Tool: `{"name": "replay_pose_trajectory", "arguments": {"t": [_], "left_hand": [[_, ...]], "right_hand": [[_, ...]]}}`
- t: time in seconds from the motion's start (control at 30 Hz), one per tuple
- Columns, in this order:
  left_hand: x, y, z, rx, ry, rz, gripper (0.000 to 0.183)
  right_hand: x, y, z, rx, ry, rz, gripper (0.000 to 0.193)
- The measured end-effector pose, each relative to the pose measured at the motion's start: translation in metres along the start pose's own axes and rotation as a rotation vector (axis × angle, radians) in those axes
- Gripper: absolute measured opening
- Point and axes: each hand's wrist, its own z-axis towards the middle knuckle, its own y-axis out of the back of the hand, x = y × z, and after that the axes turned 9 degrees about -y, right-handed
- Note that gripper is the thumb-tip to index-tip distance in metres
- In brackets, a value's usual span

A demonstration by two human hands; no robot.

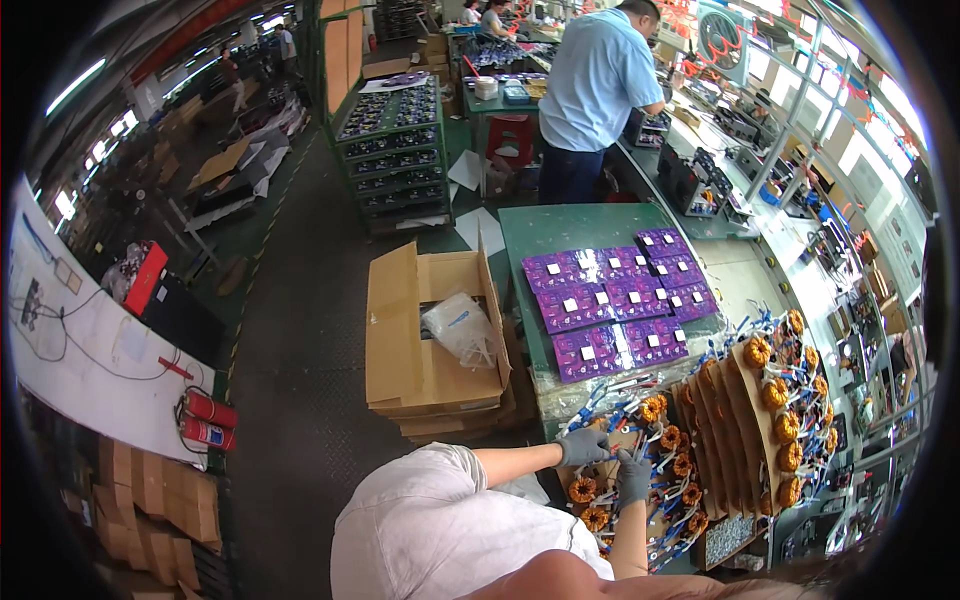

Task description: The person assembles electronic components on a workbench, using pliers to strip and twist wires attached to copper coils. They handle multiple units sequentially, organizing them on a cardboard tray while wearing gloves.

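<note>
My left hand (583, 447) and my right hand (633, 475), both in grey gloves, meet over a bench full of copper-wound ring coils. The fingers of both are closed in a pinch on thin wire leads (641, 437); the exact ends are too small to make out. Around them lie several orange ring coils with blue and white leads, one coil (582, 490) just below my left hand and another coil (653, 408) beyond my right. To the right stand upright cardboard dividers (715, 430), with more coils (788, 428) in a row along their far side.
Purple circuit boards (605, 300) with white squares cover part of the green table (540, 225) ahead. Left of it stands an open cardboard box (395, 345) with a plastic bag inside. A person in a light-blue shirt (597, 75) works beyond, near a green rack (390, 160). A tray of small metal parts (727, 541) sits at right.
</note>
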Motion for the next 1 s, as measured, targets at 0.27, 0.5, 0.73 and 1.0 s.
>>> {"name": "replay_pose_trajectory", "arguments": {"t": [0.27, 0.5, 0.73, 1.0], "left_hand": [[0.005, -0.003, 0.000, -0.019, 0.035, -0.003, 0.033], [-0.020, 0.000, -0.006, 0.056, -0.109, 0.366, 0.035], [0.011, -0.031, 0.024, 0.099, -0.210, 0.645, 0.023], [-0.005, 0.034, 0.048, 0.156, -0.268, 0.355, 0.045]], "right_hand": [[0.017, -0.006, -0.016, 0.035, -0.023, -0.049, 0.015], [0.038, -0.015, -0.043, -0.068, 0.131, -0.072, 0.016], [-0.011, -0.011, -0.024, -0.072, 0.111, -0.163, 0.020], [0.064, -0.003, -0.050, -0.182, -0.048, -0.024, 0.027]]}}
